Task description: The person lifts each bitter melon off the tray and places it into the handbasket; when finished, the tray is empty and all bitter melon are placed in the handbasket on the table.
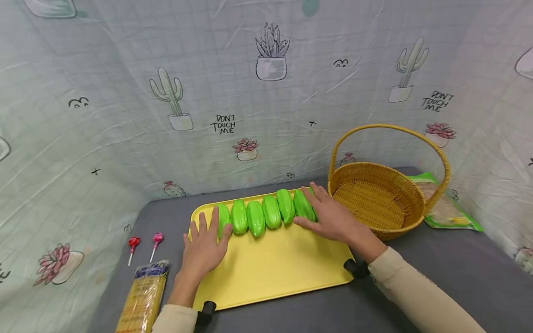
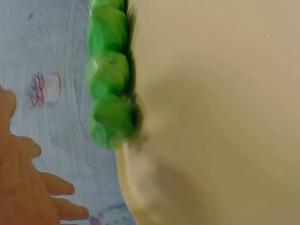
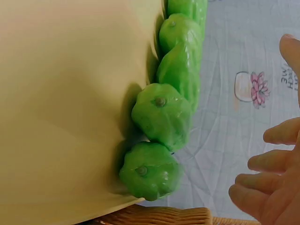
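Gourds (image 1: 270, 212) at twelve o'clock on the tray (image 1: 275, 273) look stiff, probably slippery (that gloss), best grasped mid-body; my left hand (image 1: 205, 249), at nine, and right hand (image 1: 330, 216), at two, spread empty.

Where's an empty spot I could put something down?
The yellow tray is bare in front of the green vegetables, between the left hand and right hand. The basket looks empty inside too. It's crowded along the tray's far edge: vegetables sit side by side, with hands at both ends.
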Available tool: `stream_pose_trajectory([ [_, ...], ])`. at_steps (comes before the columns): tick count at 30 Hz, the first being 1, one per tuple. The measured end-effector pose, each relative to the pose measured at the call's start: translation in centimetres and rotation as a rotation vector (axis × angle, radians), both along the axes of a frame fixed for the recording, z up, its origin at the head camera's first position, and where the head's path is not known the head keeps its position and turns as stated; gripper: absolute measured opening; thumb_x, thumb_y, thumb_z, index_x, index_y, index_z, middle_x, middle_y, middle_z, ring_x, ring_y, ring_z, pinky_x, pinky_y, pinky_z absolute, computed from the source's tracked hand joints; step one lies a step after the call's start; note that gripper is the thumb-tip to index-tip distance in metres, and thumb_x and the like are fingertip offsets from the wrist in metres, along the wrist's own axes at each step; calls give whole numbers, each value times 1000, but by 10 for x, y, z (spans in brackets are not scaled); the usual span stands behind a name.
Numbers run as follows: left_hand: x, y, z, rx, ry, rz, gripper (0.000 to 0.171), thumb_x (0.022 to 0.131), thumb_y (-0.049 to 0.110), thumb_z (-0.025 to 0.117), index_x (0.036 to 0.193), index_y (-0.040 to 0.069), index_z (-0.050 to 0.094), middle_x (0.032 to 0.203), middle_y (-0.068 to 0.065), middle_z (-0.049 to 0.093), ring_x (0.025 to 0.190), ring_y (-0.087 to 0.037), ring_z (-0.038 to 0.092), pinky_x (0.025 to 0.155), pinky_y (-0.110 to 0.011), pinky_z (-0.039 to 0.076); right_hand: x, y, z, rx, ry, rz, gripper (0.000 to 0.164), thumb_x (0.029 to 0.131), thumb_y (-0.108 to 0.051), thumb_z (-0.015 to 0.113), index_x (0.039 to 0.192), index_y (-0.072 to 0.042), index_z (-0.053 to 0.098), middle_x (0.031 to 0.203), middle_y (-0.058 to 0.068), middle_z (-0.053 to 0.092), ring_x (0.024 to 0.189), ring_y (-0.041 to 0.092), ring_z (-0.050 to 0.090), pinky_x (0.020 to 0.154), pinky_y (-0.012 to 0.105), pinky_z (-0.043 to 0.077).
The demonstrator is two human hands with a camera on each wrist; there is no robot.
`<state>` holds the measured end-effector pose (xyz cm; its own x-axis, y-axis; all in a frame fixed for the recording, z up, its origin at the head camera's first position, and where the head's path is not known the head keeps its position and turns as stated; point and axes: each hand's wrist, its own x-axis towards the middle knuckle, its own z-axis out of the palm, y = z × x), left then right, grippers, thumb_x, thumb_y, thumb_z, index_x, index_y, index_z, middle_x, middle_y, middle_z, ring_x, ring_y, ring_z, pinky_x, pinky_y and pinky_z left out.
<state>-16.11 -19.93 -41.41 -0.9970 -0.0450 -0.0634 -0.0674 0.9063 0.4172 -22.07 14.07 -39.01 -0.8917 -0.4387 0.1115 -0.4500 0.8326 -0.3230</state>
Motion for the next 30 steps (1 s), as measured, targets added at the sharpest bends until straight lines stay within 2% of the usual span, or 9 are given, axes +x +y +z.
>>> stream_pose_trajectory([
  [4,-9,-16,-6,83,-12,50,77,105,64,11,166,20,-7,168,-32,-6,152,-60,-8,118,-79,1,-12,5,-1,-13,-43,-35,96,96,-66,54,164,-8,20,170,23,16,150,49,31,112,67,40],
  [8,-14,-32,-14,134,-24,98,77,104,64,6,165,19,-10,167,-34,-8,151,-60,-11,119,-77,-1,-24,8,-4,-27,-113,-54,98,96,-70,51,164,-8,18,171,22,14,146,52,36,114,70,36],
  [13,-16,-46,-19,174,1,143,77,104,64,5,165,18,-8,166,-35,-10,151,-59,-15,121,-74,-4,-38,4,-5,-60,-159,-38,98,97,-70,48,164,-7,16,171,21,12,146,51,36,116,68,34],
  [18,-19,-51,-25,269,18,164,80,105,62,6,165,11,-4,166,-34,-7,151,-58,-15,122,-72,-4,-50,1,-7,-74,-186,-47,94,101,-66,44,164,-3,14,170,23,15,150,47,33,120,63,32],
  [22,-22,-52,-32,370,49,194,80,106,60,8,165,6,0,169,-28,1,155,-53,-9,125,-69,-2,-54,0,-9,-71,-216,-71,89,105,-59,41,164,0,8,170,24,15,153,45,28,123,61,30],
  [25,-25,-53,-36,436,76,226,80,106,59,10,165,5,5,171,-24,6,158,-47,0,128,-62,3,-55,-2,-9,-27,-221,-85,84,108,-52,40,163,2,7,169,26,13,153,45,25,123,61,29],
  [30,-25,-54,-41,487,94,272,80,106,59,11,165,4,8,172,-19,10,159,-40,8,130,-55,8,-58,-11,-9,50,-231,-113,78,110,-43,39,161,7,10,167,31,13,154,47,23,123,62,28],
])
